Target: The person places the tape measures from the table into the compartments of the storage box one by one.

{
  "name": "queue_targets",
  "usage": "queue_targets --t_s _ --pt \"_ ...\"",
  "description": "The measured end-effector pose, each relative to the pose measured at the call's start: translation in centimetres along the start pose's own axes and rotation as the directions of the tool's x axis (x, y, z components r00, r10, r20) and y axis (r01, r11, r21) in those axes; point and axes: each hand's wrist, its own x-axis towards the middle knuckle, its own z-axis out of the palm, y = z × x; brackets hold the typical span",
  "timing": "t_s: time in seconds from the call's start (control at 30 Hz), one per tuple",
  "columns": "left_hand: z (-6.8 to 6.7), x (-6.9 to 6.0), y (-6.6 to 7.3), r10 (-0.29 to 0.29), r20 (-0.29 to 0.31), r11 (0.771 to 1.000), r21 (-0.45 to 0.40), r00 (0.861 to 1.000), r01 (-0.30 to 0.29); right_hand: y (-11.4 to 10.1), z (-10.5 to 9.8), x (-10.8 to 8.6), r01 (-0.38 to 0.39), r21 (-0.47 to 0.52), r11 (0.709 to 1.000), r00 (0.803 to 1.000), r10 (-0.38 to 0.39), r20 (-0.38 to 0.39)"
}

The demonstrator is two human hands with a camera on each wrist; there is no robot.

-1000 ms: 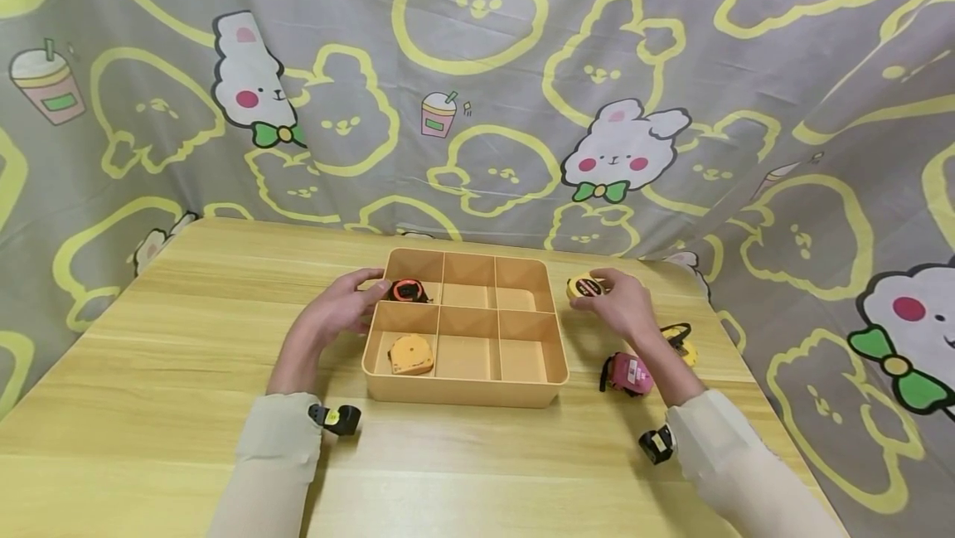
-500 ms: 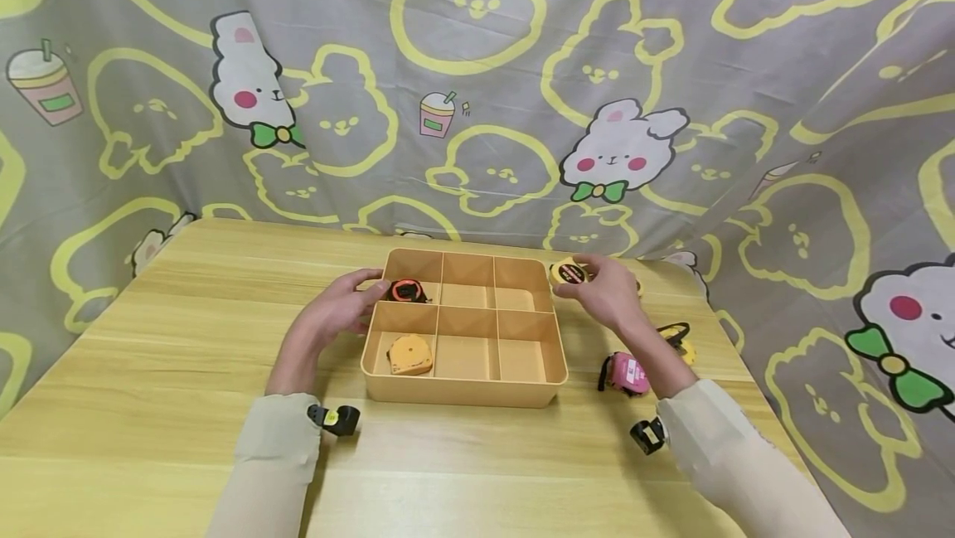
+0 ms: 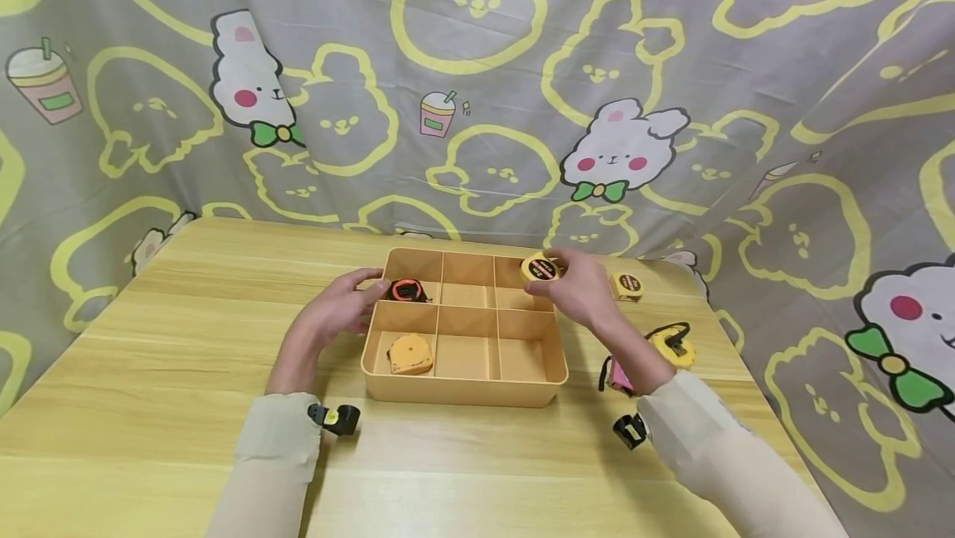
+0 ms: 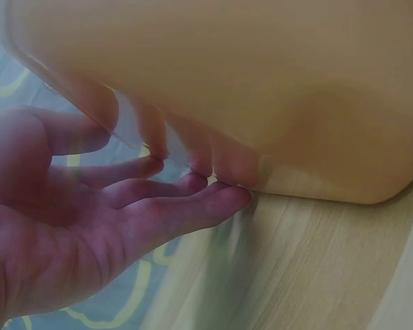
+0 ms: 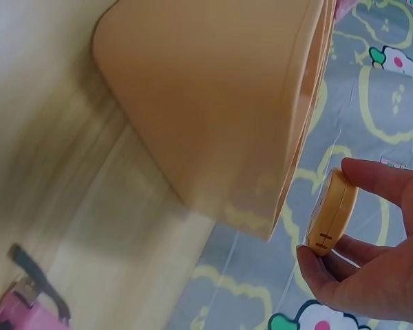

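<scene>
My right hand [image 3: 580, 288] pinches a yellow tape measure [image 3: 540, 267] between thumb and fingers, above the back right compartment of the tan divided box [image 3: 462, 391]. In the right wrist view that tape measure [image 5: 334, 212] shows edge-on, beside the box's rim and apart from it. My left hand [image 3: 337, 307] rests at the box's left side; in the left wrist view its fingertips touch the outer wall [image 4: 275, 110], with fingers fairly straight. Inside the box, a black and red tape measure [image 3: 407, 291] lies in the back left compartment and an orange-yellow one [image 3: 410, 354] in the front left.
Right of the box lie a yellow tape measure [image 3: 627, 286], another yellow one [image 3: 677, 347] with a black strap, and a pink one [image 3: 619, 377] partly hidden by the right forearm. A patterned curtain [image 3: 492, 148] hangs behind the wooden table [image 3: 179, 356].
My right hand has carried the yellow tape measure leftward from the table to above the box's back right compartment, uncovering another yellow tape measure. The left hand has stayed put.
</scene>
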Motion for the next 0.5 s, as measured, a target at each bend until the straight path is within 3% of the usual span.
queue_targets --t_s 0.5 --pt "0.0 0.1 -0.1 0.004 -0.003 1.0 0.007 1.0 -0.004 -3.4 2.7 0.0 0.068 0.052 0.996 0.997 -0.07 0.035"
